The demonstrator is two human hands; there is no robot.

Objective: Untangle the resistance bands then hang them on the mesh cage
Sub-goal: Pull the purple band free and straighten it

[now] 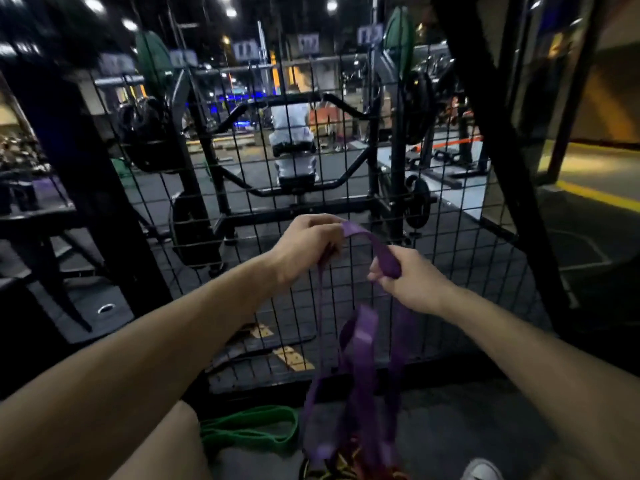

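Note:
A purple resistance band (pixel 360 344) hangs in twisted loops in front of the black mesh cage (pixel 242 188). My left hand (pixel 304 247) pinches its top end, and my right hand (pixel 408 282) grips the same band a little lower to the right. The band's lower loops drop to the floor onto a small heap of red and yellow bands (pixel 346 462). A green band (pixel 252 427) lies flat on the floor at the foot of the mesh, left of the purple one.
Behind the mesh stands a black weight machine (pixel 346 188) with green plates, and a person sits on it facing away. A thick black post (pixel 502 140) slants at the right. My knee (pixel 166 445) and a white shoe (pixel 481 471) show at the bottom.

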